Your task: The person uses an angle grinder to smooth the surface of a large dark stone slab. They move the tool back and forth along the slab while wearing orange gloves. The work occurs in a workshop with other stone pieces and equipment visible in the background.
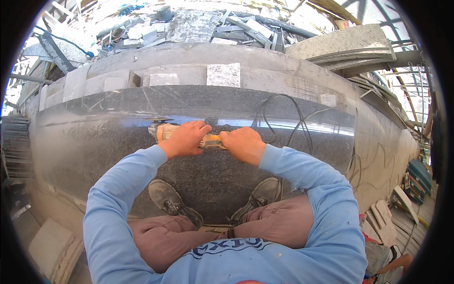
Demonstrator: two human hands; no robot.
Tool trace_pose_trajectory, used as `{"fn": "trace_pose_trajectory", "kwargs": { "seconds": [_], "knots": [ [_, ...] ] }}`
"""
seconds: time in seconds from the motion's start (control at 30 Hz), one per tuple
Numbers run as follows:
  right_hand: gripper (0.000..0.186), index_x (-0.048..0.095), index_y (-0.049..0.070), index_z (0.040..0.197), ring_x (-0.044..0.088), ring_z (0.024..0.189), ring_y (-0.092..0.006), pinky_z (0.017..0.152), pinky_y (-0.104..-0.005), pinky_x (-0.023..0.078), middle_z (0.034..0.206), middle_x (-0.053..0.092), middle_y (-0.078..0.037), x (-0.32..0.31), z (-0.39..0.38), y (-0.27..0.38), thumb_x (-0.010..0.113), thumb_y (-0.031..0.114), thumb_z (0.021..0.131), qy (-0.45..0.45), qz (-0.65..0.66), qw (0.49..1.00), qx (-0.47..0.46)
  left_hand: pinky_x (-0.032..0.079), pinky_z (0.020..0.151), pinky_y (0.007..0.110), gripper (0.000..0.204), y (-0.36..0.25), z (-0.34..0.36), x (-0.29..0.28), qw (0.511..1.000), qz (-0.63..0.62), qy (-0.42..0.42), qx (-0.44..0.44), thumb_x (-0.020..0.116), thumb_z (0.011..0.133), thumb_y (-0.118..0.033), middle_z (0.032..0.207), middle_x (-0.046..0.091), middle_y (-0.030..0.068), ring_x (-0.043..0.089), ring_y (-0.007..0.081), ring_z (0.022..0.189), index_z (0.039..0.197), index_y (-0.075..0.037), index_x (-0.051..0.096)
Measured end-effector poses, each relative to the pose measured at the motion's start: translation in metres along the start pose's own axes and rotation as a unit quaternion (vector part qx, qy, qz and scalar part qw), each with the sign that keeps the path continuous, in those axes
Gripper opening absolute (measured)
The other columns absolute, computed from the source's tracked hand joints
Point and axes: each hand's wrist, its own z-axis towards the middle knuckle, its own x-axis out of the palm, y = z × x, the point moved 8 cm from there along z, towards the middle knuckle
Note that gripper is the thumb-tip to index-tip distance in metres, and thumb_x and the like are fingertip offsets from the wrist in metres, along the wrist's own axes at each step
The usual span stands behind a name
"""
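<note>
An orange-yellow angle grinder point(165, 132) lies sideways across a long dark stone slab point(94, 146), its metal head pointing left. My left hand point(187, 137) is wrapped over the body just behind the head. Further right, my right hand point(244, 145) closes on the rear handle end. The disc point(161, 120) shows edge-on at the far side of the head, close to the slab; whether it touches cannot be seen. Between the slab's rough near part and its dusty far part runs a shiny bright strip point(307, 126). My shoes point(165, 195) rest on the slab.
A dark cable point(295, 106) loops over the slab to the right of the grinder. Pale stone offcuts point(223, 75) sit along the far ledge, with a heap of broken slabs point(194, 26) behind. At lower right, another person's arm point(397, 263) shows near stone pieces point(380, 215).
</note>
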Motion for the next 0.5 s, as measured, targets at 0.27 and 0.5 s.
{"fn": "trace_pose_trajectory", "kwargs": {
  "seconds": [0.27, 0.5],
  "knots": [
    [0.015, 0.061, 0.005, 0.100, 0.073, 0.076, -0.0310, 0.064, -0.0431, 0.056, 0.080, 0.072, -0.010, 0.026, 0.037, -0.001, 0.064, 0.014, 0.089, -0.062, -0.001, 0.997, -0.042, 0.050, 0.090, 0.046, 0.068, 0.033, -0.009, 0.007, 0.998, 0.013, 0.046, -0.048, 0.085, 0.067, -0.020, 0.111, 0.060, 0.0148, 0.061, 0.0343, 0.107, 0.126, -0.004, 0.056],
    [0.014, 0.060, 0.005, 0.099, 0.073, 0.075, -0.0305, 0.062, -0.0437, 0.056, 0.079, 0.072, -0.010, 0.008, 0.001, -0.005, 0.064, 0.014, 0.089, -0.020, -0.004, 1.000, -0.017, 0.050, 0.089, 0.045, 0.067, -0.001, 0.003, 0.001, 1.000, -0.002, 0.005, -0.006, 0.085, 0.065, -0.019, 0.111, 0.060, 0.0143, 0.061, 0.0342, 0.106, 0.124, -0.005, 0.056]
  ]
}}
